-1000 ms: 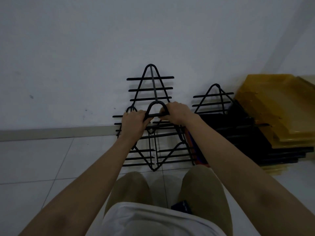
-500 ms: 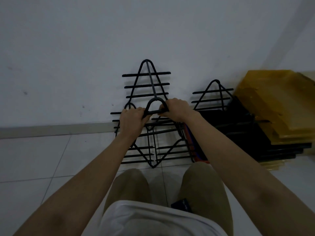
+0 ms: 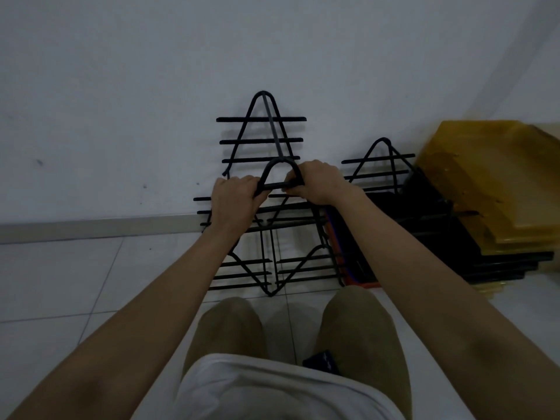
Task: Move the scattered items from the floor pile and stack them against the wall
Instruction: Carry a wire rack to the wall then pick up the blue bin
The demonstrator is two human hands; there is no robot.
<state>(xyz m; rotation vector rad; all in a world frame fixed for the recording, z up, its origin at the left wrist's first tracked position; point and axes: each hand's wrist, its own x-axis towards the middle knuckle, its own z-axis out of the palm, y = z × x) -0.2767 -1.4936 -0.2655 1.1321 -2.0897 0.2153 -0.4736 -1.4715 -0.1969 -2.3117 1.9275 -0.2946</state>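
A black wire rack (image 3: 272,253) with triangular peaks and crossbars stands on the tiled floor close to the white wall (image 3: 151,86). My left hand (image 3: 233,198) grips the left side of its rounded top peak, and my right hand (image 3: 318,183) grips the right side of the same peak. Behind it a taller black wire rack (image 3: 263,128) leans flat against the wall. The lower bars of the held rack are partly hidden by my forearms.
A third wire rack (image 3: 378,165) leans against the wall on the right. Next to it lies a slanted stack of black trays (image 3: 439,237) topped by yellow trays (image 3: 491,183). A grey skirting board (image 3: 91,228) runs along the wall. My knees are just below the rack.
The view has shifted slightly. Both hands keep their grip on the rack's peak, and the rack stays almost where it was, close to the wall.
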